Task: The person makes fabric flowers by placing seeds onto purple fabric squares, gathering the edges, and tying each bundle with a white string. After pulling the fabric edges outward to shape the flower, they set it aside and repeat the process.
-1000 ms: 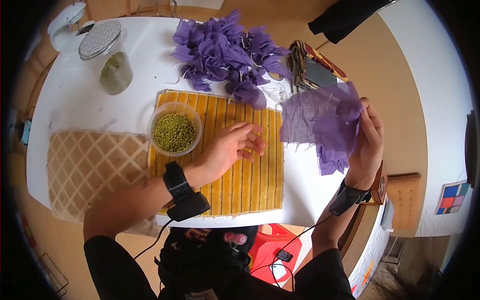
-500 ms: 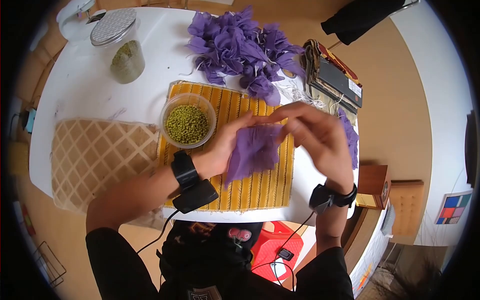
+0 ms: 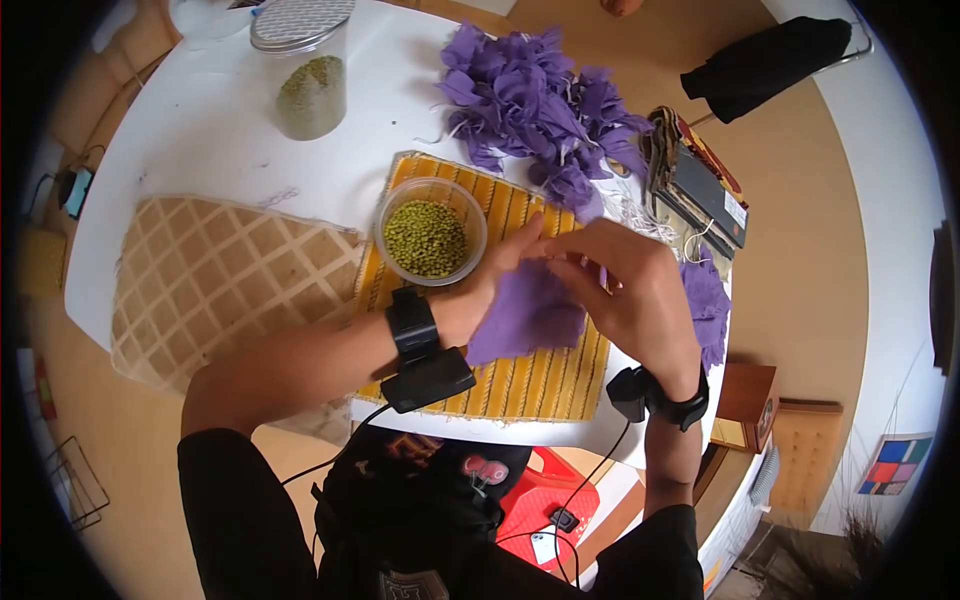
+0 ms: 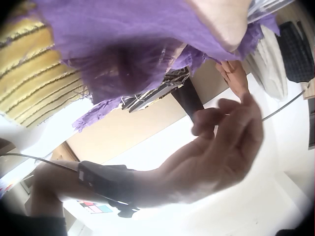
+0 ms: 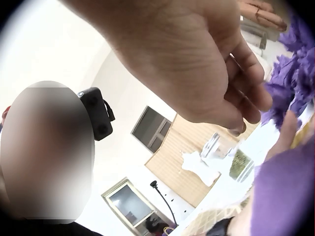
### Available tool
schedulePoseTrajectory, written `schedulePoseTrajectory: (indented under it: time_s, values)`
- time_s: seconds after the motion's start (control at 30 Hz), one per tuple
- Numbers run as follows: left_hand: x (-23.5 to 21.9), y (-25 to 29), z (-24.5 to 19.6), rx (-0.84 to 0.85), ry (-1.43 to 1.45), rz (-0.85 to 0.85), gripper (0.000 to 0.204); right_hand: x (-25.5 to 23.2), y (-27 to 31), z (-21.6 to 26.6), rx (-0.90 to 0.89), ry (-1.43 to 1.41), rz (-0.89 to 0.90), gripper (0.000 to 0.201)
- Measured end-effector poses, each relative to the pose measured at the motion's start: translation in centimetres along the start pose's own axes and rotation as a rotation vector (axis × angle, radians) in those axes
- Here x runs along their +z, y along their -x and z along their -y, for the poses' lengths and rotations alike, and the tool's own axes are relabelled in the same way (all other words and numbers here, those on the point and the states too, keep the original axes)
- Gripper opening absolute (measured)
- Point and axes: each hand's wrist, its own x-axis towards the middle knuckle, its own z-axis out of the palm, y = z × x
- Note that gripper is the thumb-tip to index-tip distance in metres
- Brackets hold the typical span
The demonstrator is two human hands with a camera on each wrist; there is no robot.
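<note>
In the head view, a purple cloth piece (image 3: 525,315) lies spread over the fingers and palm of my left hand (image 3: 475,300), above the yellow striped fabric (image 3: 500,395). The thumb stands up beside the cloth; the other fingers are hidden beneath it. My right hand (image 3: 640,300) hovers over the cloth's right side, fingers loosely bent, with nothing visible in them. The right wrist view shows those bent fingers apart from the cloth (image 5: 285,191). A clear tub of green beans (image 3: 427,238) stands left of the cloth on the striped fabric.
A heap of purple cloth (image 3: 540,95) lies at the back, with a lidded jar (image 3: 312,95) to its left. Books (image 3: 700,185) are stacked at the right, above another purple piece (image 3: 706,305). Beige checked fabric (image 3: 225,275) covers the left front.
The right hand has moved left from the table's right side, and the purple cloth it held now lies over the left hand. The head view has shifted, so the table appears farther right.
</note>
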Motion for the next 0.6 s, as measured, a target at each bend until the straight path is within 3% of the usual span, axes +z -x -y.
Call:
schedulePoseTrajectory:
  time_s: [0.07, 0.1, 0.17, 0.3, 0.4, 0.5, 0.6]
  values:
    - [-0.4, -0.6, 0.8, 0.048, 0.189, -0.272, 0.041, 0.6, -2.3, 1.0, -0.195, -0.05, 0.067, 0.024]
    - [-0.5, -0.5, 0.9, 0.046, 0.183, -0.273, 0.041, 1.4, -3.4, 1.3, -0.196, -0.051, 0.061, 0.024]
    - [-0.7, -0.3, 0.9, 0.111, -0.033, -0.266, 0.042, 3.4, -5.3, 1.7, -0.343, 0.003, 0.228, 0.03]
    - [-1.0, 0.6, 0.8, 0.263, -0.449, -0.247, 0.046, 6.8, -6.5, 1.6, -0.265, 0.042, 0.399, 0.034]
    - [-1.5, 1.4, 0.9, 0.388, -0.738, -0.242, 0.049, 8.1, -6.5, 0.9, -0.33, 0.084, 0.32, 0.03]
    - [-2.0, 1.9, 1.2, 0.494, -1.033, -0.231, 0.052, 8.6, -7.7, 0.3, -0.297, 0.056, 0.397, 0.022]
    - [-2.6, 1.8, 1.5, 0.592, -1.337, -0.21, 0.055, 8.6, -8.1, -0.4, -0.311, 0.023, 0.355, 0.019]
